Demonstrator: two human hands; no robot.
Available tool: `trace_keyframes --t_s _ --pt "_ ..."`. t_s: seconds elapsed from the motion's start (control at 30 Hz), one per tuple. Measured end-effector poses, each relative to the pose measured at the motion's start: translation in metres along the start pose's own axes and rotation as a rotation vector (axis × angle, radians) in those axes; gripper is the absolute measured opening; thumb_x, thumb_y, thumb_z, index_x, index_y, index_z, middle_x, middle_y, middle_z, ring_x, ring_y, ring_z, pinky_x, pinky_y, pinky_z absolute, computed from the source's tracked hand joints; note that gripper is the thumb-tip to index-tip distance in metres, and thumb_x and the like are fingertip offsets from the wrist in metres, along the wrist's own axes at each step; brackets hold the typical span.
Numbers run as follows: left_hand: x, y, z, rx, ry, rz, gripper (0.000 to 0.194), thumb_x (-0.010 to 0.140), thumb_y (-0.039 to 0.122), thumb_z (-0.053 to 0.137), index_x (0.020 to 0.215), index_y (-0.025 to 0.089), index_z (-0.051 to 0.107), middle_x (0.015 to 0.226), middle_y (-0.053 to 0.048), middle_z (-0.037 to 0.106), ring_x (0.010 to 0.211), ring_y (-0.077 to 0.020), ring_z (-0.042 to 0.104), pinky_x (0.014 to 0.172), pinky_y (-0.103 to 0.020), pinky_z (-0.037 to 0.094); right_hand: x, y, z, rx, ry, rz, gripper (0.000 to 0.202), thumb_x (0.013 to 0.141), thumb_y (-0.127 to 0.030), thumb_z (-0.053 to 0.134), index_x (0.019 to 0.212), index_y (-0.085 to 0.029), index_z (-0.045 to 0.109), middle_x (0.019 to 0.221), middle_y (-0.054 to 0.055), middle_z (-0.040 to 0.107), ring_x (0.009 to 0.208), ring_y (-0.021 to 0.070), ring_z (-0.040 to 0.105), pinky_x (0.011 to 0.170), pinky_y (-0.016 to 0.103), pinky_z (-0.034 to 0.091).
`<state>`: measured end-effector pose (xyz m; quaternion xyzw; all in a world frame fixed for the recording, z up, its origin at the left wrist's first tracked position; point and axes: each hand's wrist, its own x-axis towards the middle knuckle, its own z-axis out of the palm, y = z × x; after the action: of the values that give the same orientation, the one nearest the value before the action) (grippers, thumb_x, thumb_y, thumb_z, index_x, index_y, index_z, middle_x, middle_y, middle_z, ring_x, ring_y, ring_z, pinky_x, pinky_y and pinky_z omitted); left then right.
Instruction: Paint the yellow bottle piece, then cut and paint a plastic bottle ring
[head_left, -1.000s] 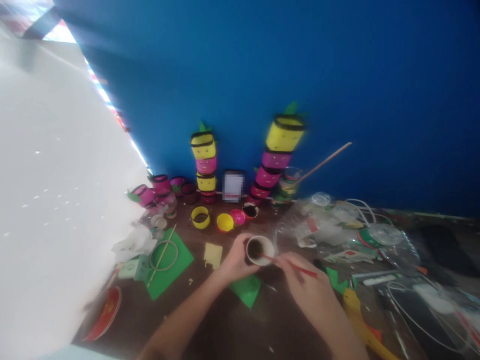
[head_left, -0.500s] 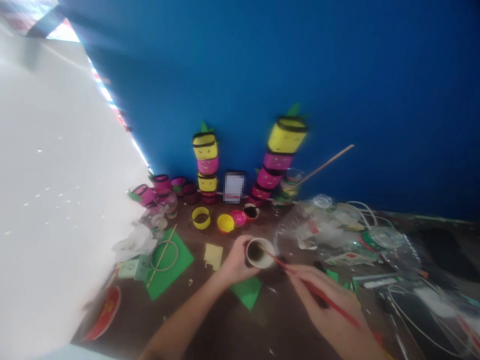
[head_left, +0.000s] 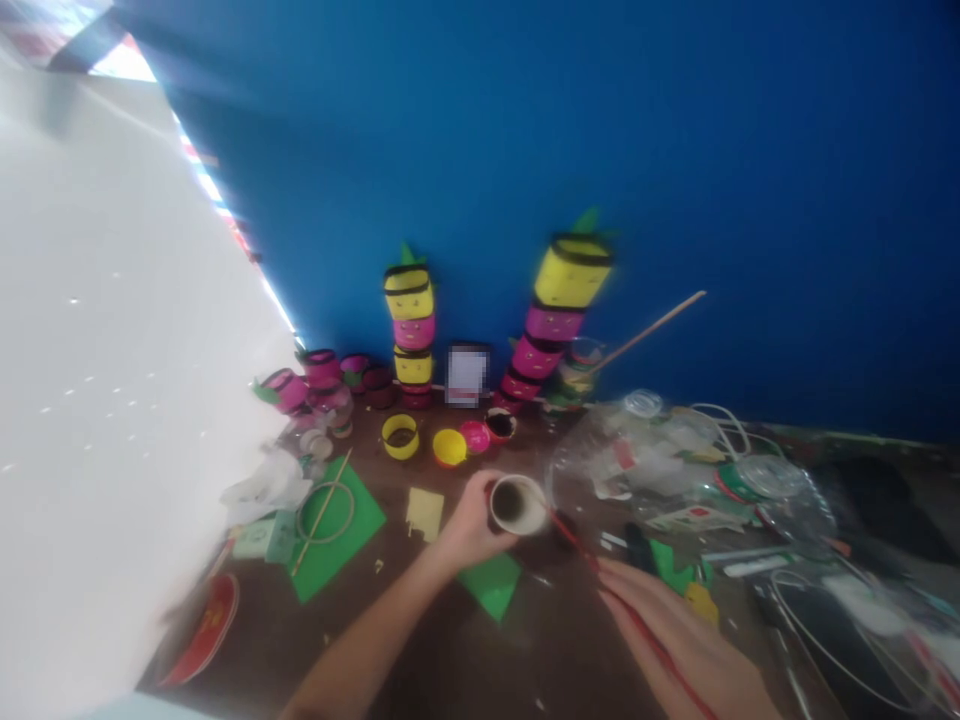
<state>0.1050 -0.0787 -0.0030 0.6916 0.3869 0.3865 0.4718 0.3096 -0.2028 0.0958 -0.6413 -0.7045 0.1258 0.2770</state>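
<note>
My left hand is closed around a cup with a white inside and a dark patch at its bottom. The cup tilts so that its mouth faces me. In my right hand is a thin red paintbrush, its tip at the cup's right rim. Beyond the cup stand small paint pots: a yellow one, a pink one and a dark one. A yellow ring-shaped cup is left of them. Green paper lies below my left hand.
Two stacks of yellow and pink decorated cups stand by the blue wall. At left, a ring and stick rest on green paper. Plastic bottles, bags and cables clutter the right side.
My right hand has moved down and to the right, drawing the brush tip from inside the cup to its rim. My left hand and the cup stay nearly in place.
</note>
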Motion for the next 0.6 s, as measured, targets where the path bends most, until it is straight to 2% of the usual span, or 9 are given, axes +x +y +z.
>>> trace_keyframes --t_s 0.1,0.23,0.4,0.6 --pt "0.0 -0.001 0.0 0.003 -0.003 0.008 0.068 0.06 0.022 0.075 0.117 0.019 0.039 0.118 -0.01 0.05 0.112 -0.0242 0.052 0.099 -0.043 0.041 -0.007 -0.013 -0.002 -0.036 -0.047 -0.01 0.038 0.088 -0.031 0.033 0.108 -0.025 0.066 0.113 0.004 0.066 0.099 0.0182 0.065 0.084 0.025 0.055" --pt "0.001 -0.002 0.0 0.021 -0.007 0.007 0.069 0.059 0.019 0.074 0.118 0.019 0.038 0.119 -0.01 0.05 0.113 -0.0246 0.051 0.099 -0.043 0.041 -0.009 -0.034 -0.005 -0.118 -0.099 -0.056 0.044 0.085 -0.016 0.029 0.111 -0.021 0.064 0.118 0.006 0.065 0.106 0.0182 0.062 0.092 0.027 0.051" --pt "0.0 -0.001 0.0 0.014 -0.012 0.023 0.068 0.061 0.021 0.074 0.118 0.018 0.038 0.119 -0.01 0.05 0.113 -0.0249 0.051 0.099 -0.043 0.041 -0.003 -0.043 -0.01 -0.26 -0.117 -0.25 0.046 0.079 -0.009 0.033 0.112 -0.018 0.064 0.11 0.008 0.068 0.099 0.0191 0.066 0.083 0.024 0.055" --pt "0.0 0.001 0.0 0.009 -0.004 0.02 0.067 0.061 0.021 0.074 0.118 0.019 0.038 0.12 -0.01 0.049 0.114 -0.0247 0.051 0.101 -0.044 0.04 -0.006 -0.043 -0.008 -0.364 -0.042 -0.353 0.035 0.081 -0.015 0.039 0.102 -0.019 0.067 0.102 0.01 0.071 0.091 0.0234 0.068 0.075 0.031 0.058"
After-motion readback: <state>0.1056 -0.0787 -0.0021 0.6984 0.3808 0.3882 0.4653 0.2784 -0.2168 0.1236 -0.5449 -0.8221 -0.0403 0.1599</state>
